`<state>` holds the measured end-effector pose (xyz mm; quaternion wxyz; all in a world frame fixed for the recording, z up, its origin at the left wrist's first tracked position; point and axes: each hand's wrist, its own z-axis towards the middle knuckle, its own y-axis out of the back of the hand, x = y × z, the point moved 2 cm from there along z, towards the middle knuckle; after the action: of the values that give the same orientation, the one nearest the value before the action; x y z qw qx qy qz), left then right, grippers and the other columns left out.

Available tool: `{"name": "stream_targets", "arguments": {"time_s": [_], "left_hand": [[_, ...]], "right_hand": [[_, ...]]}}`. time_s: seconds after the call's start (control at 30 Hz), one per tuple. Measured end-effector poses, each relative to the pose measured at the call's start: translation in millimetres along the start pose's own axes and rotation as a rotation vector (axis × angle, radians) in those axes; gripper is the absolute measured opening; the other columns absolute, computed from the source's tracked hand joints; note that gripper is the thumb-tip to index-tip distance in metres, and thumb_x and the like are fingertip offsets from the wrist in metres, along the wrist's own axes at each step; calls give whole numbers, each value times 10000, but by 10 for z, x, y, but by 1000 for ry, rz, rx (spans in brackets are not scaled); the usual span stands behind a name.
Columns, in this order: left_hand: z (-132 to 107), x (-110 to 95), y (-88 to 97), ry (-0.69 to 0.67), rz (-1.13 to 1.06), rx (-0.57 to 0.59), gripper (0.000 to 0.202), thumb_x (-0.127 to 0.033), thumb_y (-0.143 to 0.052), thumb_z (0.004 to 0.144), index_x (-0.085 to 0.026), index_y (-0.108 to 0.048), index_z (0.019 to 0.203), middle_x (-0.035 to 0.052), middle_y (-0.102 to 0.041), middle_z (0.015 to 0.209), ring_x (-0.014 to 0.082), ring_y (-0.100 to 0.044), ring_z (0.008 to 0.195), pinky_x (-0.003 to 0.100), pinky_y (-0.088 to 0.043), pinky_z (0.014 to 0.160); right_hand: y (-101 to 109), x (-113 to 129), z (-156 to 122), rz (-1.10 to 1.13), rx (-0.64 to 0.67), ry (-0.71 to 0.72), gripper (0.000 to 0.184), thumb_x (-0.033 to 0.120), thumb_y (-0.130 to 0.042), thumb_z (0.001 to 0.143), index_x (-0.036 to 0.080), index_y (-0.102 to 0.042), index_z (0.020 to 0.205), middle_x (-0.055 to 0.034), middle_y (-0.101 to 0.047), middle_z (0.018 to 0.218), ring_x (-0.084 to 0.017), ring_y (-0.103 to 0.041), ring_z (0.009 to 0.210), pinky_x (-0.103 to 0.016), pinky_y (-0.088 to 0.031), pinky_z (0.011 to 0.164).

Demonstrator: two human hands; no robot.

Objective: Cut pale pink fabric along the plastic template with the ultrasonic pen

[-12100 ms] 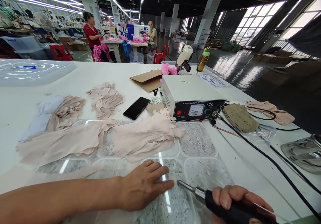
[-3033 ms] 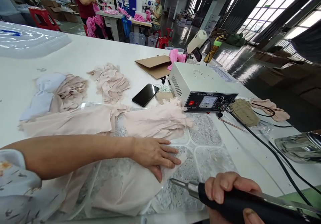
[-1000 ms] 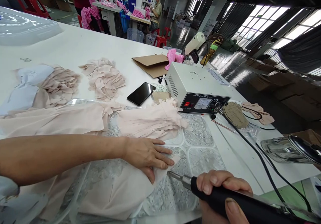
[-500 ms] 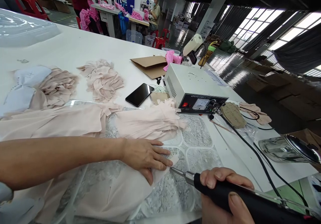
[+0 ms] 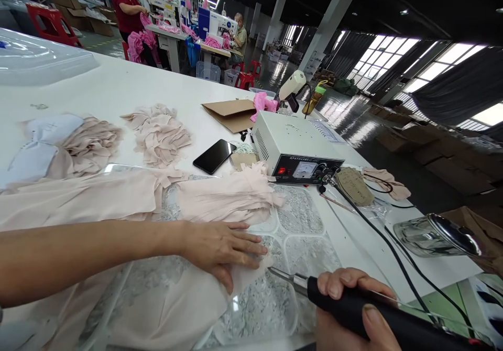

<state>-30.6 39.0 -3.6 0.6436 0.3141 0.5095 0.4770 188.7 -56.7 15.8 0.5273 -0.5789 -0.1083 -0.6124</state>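
My left hand (image 5: pixel 223 249) lies flat on a pale beige fabric piece (image 5: pixel 188 298), fingers spread toward its pointed right tip. In my right hand (image 5: pixel 353 304) is a black-handled ultrasonic cutter (image 5: pixel 334 293), my fingers wrapped round the grip. Its thin metal point is beside the fabric's edge, just right of my left fingertips; whether it touches the cloth I cannot tell. Under the fabric is a grey marble-patterned mat (image 5: pixel 304 212) with a clear surface. Beyond my left hand lies a stack of beige fabric strips (image 5: pixel 231 194), and another beige length (image 5: pixel 86 196) is to its left.
A control box (image 5: pixel 298 146) stands behind the mat, with a black cable (image 5: pixel 379 243) running along the right. Around it are a phone (image 5: pixel 214 156), folded cardboard (image 5: pixel 230 112) and a glass jar (image 5: pixel 432 234). Beige fabric heaps (image 5: pixel 161 136) lie at left. Two people work near sewing machines beyond.
The view has shifted slightly, so the table things appear a little lower and farther left. My left hand stays flat on the fabric. The cutter's point is slightly farther from my left fingertips.
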Motion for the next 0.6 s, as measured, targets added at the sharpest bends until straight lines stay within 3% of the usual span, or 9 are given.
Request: {"name": "stream_targets", "arguments": {"time_s": [0.07, 0.13, 0.23, 0.4, 0.5, 0.6], "left_hand": [[3, -97, 91, 36, 62, -59, 378, -410, -590, 952, -172, -581, 1246, 137, -595, 1322, 270, -561, 1220, 417, -397, 1073], [-16, -244, 135, 124, 138, -104, 285, -348, -564, 973, -136, -613, 1158, 133, -679, 1081, 242, -643, 958, 361, -500, 869], [-95, -517, 68, 294, 225, -127, 199, -279, -501, 996, -127, -624, 1035, 64, -633, 801, 195, -578, 691, 311, -474, 655], [-209, -816, -176, 411, 363, -52, 348, -335, -626, 915, -127, -541, 1180, 79, -613, 888, 219, -566, 738, 326, -455, 655], [-198, -817, -175, 351, 403, 10, 208, -183, -540, 943, -124, -551, 1142, 76, -601, 864, 212, -546, 721, 339, -442, 662], [-179, -791, -78, 226, 342, 65, 210, -85, -418, 969, -124, -567, 1111, 89, -620, 888, 208, -565, 774, 346, -463, 734]], "right_hand": [[28, 8, 14, 12, -20, 7, 116, 237, -537, 693, 216, -578, 800, 27, -493, 710, -101, -480, 535, -257, -442, 476], [34, 0, 25, 18, -10, 10, 124, 232, -533, 698, 221, -582, 812, 24, -508, 721, -104, -487, 545, -260, -447, 486], [7, -46, 45, 41, 37, 21, 128, 236, -534, 715, 229, -594, 828, 23, -523, 727, -107, -502, 539, -271, -458, 492], [-38, -133, 85, 73, 88, 14, 129, 250, -590, 698, 214, -613, 821, 18, -555, 710, -116, -527, 504, -296, -468, 480], [38, -77, 62, 67, 94, 5, 127, 250, -603, 711, 205, -611, 830, 11, -572, 735, -120, -540, 515, -307, -480, 494], [211, 51, 2, 18, 87, -44, 119, 238, -577, 739, 198, -600, 849, 6, -571, 745, -122, -548, 533, -310, -490, 510]]}}
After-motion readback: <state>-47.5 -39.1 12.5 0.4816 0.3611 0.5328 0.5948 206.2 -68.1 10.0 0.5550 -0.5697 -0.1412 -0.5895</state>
